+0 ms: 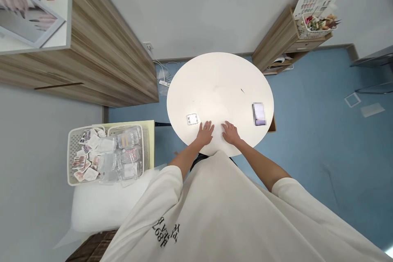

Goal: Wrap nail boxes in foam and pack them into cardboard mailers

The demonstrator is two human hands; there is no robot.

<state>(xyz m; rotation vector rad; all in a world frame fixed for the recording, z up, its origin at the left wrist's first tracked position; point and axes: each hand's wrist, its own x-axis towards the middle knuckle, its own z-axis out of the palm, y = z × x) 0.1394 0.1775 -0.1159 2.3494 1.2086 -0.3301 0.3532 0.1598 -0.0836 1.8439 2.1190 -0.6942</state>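
Note:
Both of my hands rest on a white round table (217, 73) near its front edge. My left hand (205, 133) lies palm down with its fingers spread, holding nothing. Just to its left sits a small, flat, pale square item (192, 119) with dark marks at its corners; its kind is unclear. My right hand (231, 132) is also palm down on the tabletop, fingers apart and nothing in them. Further right lies a phone-like rectangular object (259, 114) with a blurred face. A tiny dark sliver (242, 90) is on the table behind it.
White baskets (70, 151) of packets and cards stand at left, beside a bubble-wrap-like white roll (107, 204). A wooden cabinet (116, 45) rises at back left. A low wooden unit (276, 41) with a flower basket (319, 22) is at back right. Cables (164, 71) lie behind the table.

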